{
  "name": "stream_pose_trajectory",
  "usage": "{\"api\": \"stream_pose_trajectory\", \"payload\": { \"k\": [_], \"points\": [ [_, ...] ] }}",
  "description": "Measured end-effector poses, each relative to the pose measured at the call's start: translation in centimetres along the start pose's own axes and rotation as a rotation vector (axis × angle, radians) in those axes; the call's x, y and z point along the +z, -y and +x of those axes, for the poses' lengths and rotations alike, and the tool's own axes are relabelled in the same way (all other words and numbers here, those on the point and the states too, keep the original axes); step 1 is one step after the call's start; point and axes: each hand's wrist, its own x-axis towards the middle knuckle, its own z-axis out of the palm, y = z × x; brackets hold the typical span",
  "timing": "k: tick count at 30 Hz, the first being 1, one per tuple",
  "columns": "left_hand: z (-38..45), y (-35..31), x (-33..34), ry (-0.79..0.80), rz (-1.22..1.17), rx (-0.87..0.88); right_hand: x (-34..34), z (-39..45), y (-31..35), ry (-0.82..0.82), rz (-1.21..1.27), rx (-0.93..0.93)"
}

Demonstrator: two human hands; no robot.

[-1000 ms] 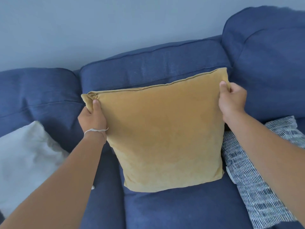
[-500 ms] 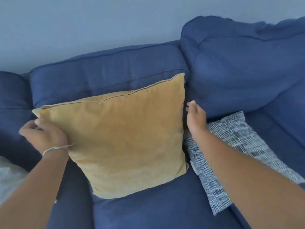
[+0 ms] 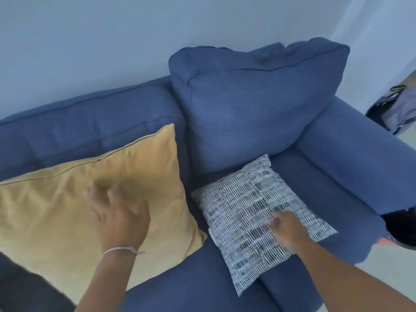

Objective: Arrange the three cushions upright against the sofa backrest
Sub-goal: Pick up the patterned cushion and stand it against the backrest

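Beside mustard cushion [image 3: 67,199], patterned cushion [image 3: 252,203] flat

The bare seat [image 3: 198,287] at six o'clock lay open between the yellow cushion [image 3: 56,199] and the patterned cushion [image 3: 245,212], wide enough for an arm to pass. A narrower blue gap ran up between the two toward twelve o'clock, ending at the backrest [image 3: 90,122]. The big back pillow [image 3: 247,109] at one o'clock blocked the way behind the patterned cushion, touching its far corner. The armrest [image 3: 351,158] walled off three o'clock. A strip of free seat ran between the patterned cushion and the armrest.
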Motion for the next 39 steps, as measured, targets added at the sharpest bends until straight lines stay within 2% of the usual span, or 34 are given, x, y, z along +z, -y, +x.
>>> {"api": "stream_pose_trajectory", "payload": {
  "k": [1, 3, 6, 8, 10, 11, 12, 13, 15, 17, 19, 21, 26, 31, 34, 39],
  "points": [
    [-0.8, -3.4, 2.0, 0.066, -0.016, 0.048, -0.8, 1.0, -0.6, -0.016, -0.01, -0.011],
    [-2.8, -6.5, 7.2, 0.196, -0.005, 0.012, -2.2, 3.1, -1.2, -0.063, 0.007, -0.05],
    [-2.0, -9.5, 12.4, 0.085, 0.027, -0.114, -4.3, 7.2, -1.7, -0.068, 0.083, -0.07],
    [-2.4, -12.5, 15.7, 0.108, 0.034, -0.022, -5.3, 9.6, -2.2, -0.031, 0.14, -0.101],
    [-2.9, -14.4, 19.4, 0.379, 0.112, 0.164, -6.4, 12.3, -2.5, 0.003, 0.164, -0.15],
    [-3.0, -14.9, 21.3, 0.523, 0.138, 0.167, -6.9, 13.7, -2.6, 0.015, 0.184, -0.159],
    [-3.2, -15.3, 22.8, 0.612, 0.138, 0.07, -7.3, 14.8, -2.5, 0.028, 0.207, -0.154],
    [-2.9, -15.2, 24.4, 0.629, 0.079, -0.131, -7.4, 15.8, -2.3, 0.039, 0.251, -0.138],
    [-1.6, -14.1, 26.7, 0.473, -0.108, -0.651, -7.3, 17.6, -1.6, 0.077, 0.374, -0.09],
    [-0.7, -11.5, 28.2, 0.373, -0.243, -1.01, -7.1, 18.8, -0.6, 0.169, 0.552, -0.021],
    [-0.8, -9.4, 28.5, 0.385, -0.422, -1.133, -6.7, 19.1, 0.2, 0.262, 0.713, 0.046],
    [-1.5, -8.9, 28.2, 0.357, -0.574, -1.177, -6.3, 19.0, 0.4, 0.238, 0.786, 0.071],
    [-1.3, -12.5, 25.8, 0.352, -0.701, -1.053, -9.8, 18.3, -1.1, 0.087, 0.84, 0.022],
    [0.6, -19.5, 23.9, 0.396, -0.862, -0.686, -17.4, 19.4, -2.8, -0.177, 0.949, -0.062],
    [2.6, -23.9, 23.9, 0.395, -0.884, -0.544, -22.2, 21.0, -3.0, -0.351, 0.973, -0.177],
    [4.1, -27.9, 25.2, 0.356, -0.795, -0.407, -27.6, 25.5, -3.1, -0.38, 0.937, -0.319]
  ]
}}
